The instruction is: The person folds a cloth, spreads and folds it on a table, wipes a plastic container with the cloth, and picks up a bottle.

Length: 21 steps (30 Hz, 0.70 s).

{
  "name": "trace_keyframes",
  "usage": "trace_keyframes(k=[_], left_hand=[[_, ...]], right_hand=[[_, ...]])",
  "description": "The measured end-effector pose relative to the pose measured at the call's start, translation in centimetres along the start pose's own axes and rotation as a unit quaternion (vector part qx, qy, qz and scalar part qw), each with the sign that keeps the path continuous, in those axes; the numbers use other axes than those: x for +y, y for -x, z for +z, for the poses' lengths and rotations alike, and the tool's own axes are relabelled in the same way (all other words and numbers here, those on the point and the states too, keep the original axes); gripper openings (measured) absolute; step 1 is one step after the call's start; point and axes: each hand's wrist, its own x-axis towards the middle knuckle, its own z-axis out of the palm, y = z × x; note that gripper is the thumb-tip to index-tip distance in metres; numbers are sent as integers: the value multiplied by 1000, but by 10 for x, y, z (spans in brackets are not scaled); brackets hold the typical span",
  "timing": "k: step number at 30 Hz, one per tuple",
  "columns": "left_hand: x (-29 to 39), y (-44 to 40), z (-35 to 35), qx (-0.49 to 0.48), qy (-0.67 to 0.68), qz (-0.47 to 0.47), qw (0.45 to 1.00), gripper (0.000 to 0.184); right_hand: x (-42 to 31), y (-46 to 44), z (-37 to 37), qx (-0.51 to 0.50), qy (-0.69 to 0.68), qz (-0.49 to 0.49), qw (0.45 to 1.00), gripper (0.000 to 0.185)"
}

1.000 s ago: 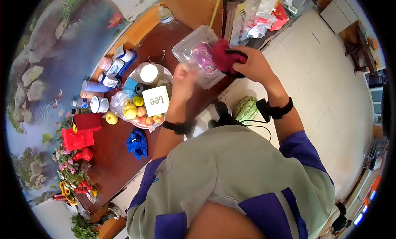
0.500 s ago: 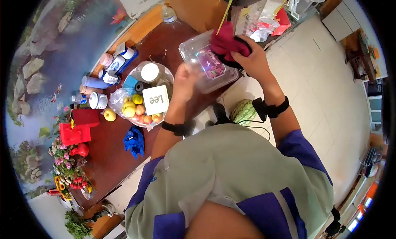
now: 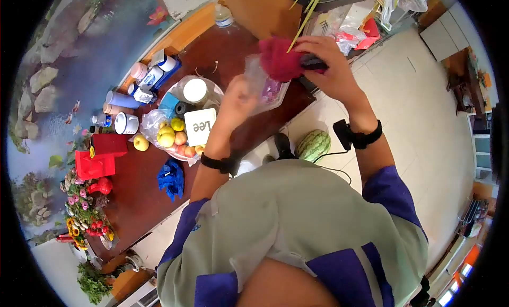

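My left hand [image 3: 237, 99] is closed on the near edge of a clear plastic box [image 3: 256, 79] with a purple printed label. The box is tilted above the dark red table [image 3: 212, 50] and smeared by motion. In my right hand [image 3: 334, 68] is a bunched dark red cloth [image 3: 280, 59] with a black part by the palm; its exact kind does not show. The cloth overlaps the far part of the box, hiding some of it. Beside my left hand stand a white box lettered "Lee" [image 3: 200, 128] and a tray of fruit [image 3: 217, 92].
A blue crumpled bag [image 3: 170, 179], a yellow apple [image 3: 141, 143], red boxes [image 3: 95, 165] and several bottles and cups [image 3: 126, 123] stand on the table. A water bottle [image 3: 223, 15] is at the back. A watermelon [image 3: 313, 145] lies on the floor by my feet.
The plastic box has turned from facing me broadly to a steeper tilt. My right hand and the cloth have shifted slightly, the cloth moving left over the box.
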Motion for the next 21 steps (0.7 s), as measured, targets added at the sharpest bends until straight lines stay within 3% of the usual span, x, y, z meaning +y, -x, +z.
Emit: trace_keyframes(k=[1,4,8,10,12,14,16,17,21], left_hand=[[5,-3,-1,-15,-59,43,997,18],[30,-6,-3,-47,-88,-22,995,19],[29,-7,-6,-75,-84,-2,994,18],[33,-11,-9,-82,-93,36,992,17],[38,-8,-12,-71,-67,-33,995,18],[41,-9,-11,-47,-48,-63,996,19],[34,-12,-12,-45,-82,8,996,20],[32,-13,-12,-45,-99,43,993,20],[40,-15,-12,-66,-119,24,990,19]], right_hand=[[-6,-9,4,-14,60,-65,996,49],[-8,-19,20,-51,96,-78,991,47],[-12,-18,33,-69,95,52,992,44],[-8,-20,28,-26,78,69,994,56],[-1,-24,21,-4,56,109,992,62],[9,-26,19,-57,-43,78,994,64],[5,-27,18,-137,-104,49,984,60],[-2,-28,16,-142,-89,74,983,51],[2,-32,12,-161,-86,111,977,54]])
